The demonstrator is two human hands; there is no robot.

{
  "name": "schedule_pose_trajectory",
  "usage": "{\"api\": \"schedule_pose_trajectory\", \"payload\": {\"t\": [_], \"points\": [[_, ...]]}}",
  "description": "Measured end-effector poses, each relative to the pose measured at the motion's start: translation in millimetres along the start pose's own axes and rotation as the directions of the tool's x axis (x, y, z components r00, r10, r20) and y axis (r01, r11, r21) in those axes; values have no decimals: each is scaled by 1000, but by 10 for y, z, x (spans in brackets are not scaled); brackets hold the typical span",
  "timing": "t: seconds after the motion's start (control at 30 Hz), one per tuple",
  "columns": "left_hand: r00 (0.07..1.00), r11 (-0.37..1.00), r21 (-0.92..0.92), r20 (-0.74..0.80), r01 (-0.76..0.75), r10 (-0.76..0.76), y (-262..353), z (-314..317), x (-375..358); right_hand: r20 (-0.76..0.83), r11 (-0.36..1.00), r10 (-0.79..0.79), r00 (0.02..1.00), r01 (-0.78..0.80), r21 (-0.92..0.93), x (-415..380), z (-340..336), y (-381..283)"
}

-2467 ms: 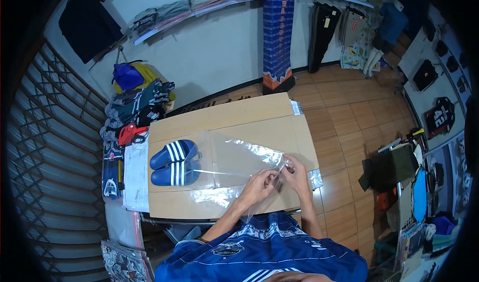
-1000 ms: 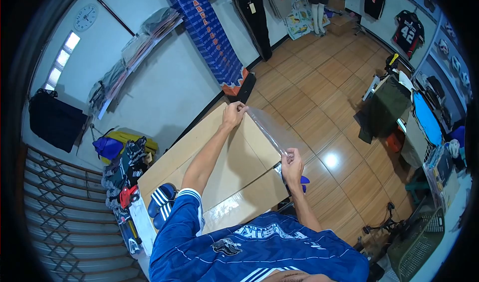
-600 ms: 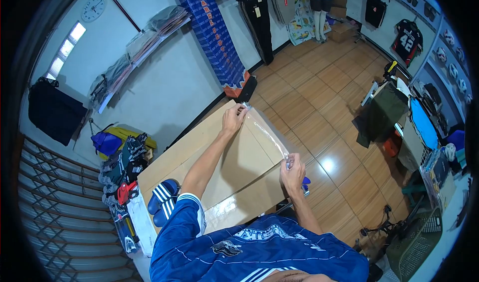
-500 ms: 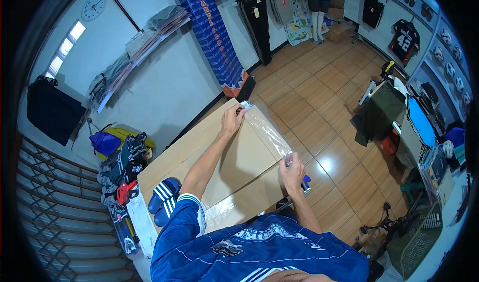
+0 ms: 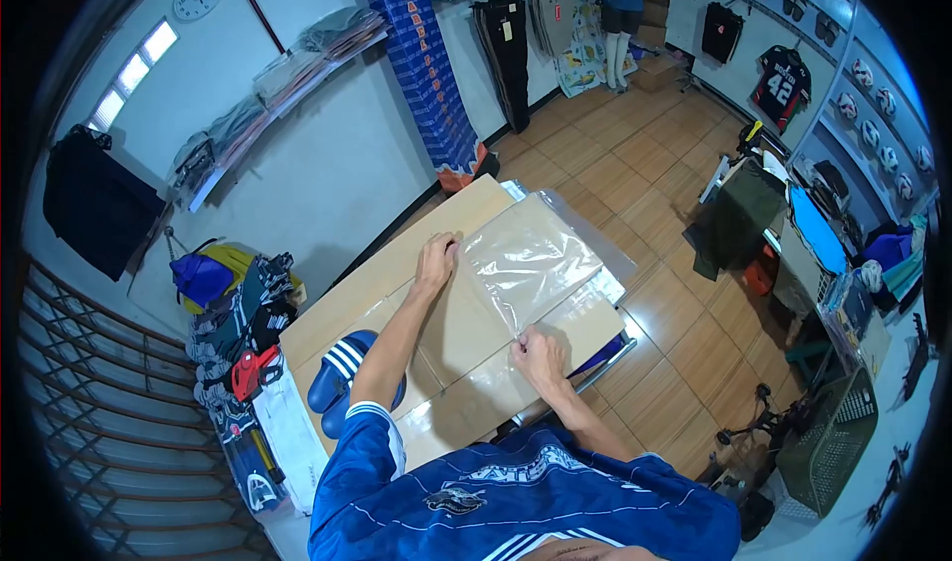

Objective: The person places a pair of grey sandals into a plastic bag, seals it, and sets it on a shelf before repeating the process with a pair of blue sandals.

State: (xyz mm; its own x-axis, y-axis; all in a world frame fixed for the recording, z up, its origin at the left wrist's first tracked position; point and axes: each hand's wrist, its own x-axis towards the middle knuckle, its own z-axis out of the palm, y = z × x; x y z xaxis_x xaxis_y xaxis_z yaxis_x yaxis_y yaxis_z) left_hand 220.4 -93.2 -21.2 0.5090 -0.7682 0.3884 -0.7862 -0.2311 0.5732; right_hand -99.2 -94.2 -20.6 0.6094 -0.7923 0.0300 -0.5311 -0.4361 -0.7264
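Observation:
A clear plastic bag (image 5: 535, 258) lies spread over the far right part of the cardboard-covered table (image 5: 397, 234). My left hand (image 5: 435, 261) pinches the bag's near left corner. Lower down, my right hand (image 5: 540, 354) has its fingers closed on the bag's near right corner. Light glints off creases in the plastic, and the brown cardboard shows through it. More clear plastic sticks out past the table's far right edge.
Blue slides with white stripes (image 5: 342, 377) sit on the table's left, by my left forearm. Beyond them lie a red tool (image 5: 254, 373) and folded clothes (image 5: 253, 303). A green crate (image 5: 826, 447) stands at the right.
Both hands have drawn back toward me, pulling the plastic from the table's far right edge across the cardboard. The bag now lies wider and flatter.

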Motion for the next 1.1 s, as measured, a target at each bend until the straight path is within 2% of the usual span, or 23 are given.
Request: {"api": "schedule_pose_trajectory", "payload": {"t": [0.1, 0.33, 0.47, 0.57, 0.7, 0.77, 0.9, 1.03, 1.1], "points": [[1000, 1000, 12, -9, -6, 6, -147, -211, -228, -16, 997, -64, 998, 63, -44, -172, 158, -164], [1000, 999, 42, -28, -13, 14, -376, -581, -597, 10, 999, -26, 1000, 27, -47, -472, 468, -398], [999, 999, 45, 31, 6, -7, -495, -733, -734, 0, 997, -16, 1000, 16, -74, -544, 521, -452], [997, 995, -69, 15, 71, -70, -243, -1029, -937, -2, 995, -17, 1000, 16, -101, -576, 411, -567], [995, 998, -48, -89, 49, -53, -9, -1533, -1332, 21, 994, -27, 999, 29, -107, -499, 445, -584], [987, 996, -41, -138, 79, -84, 97, -1827, -1590, 23, 990, -65, 998, 68, -123, -431, 435, -630], [929, 962, -84, -250, 259, -272, 164, -2314, -2137, 35, 977, -162, 986, 165, -134, -241, 512, -653], [861, 920, -58, -333, 388, -384, -250, -2546, -2733, 72, 947, -259, 963, 268, -179, -1, 595, -706], [863, 920, 20, -353, 392, -360, -402, -2636, -3007, 53, 933, -299, 953, 303, -193, 121, 675, -743]]}}
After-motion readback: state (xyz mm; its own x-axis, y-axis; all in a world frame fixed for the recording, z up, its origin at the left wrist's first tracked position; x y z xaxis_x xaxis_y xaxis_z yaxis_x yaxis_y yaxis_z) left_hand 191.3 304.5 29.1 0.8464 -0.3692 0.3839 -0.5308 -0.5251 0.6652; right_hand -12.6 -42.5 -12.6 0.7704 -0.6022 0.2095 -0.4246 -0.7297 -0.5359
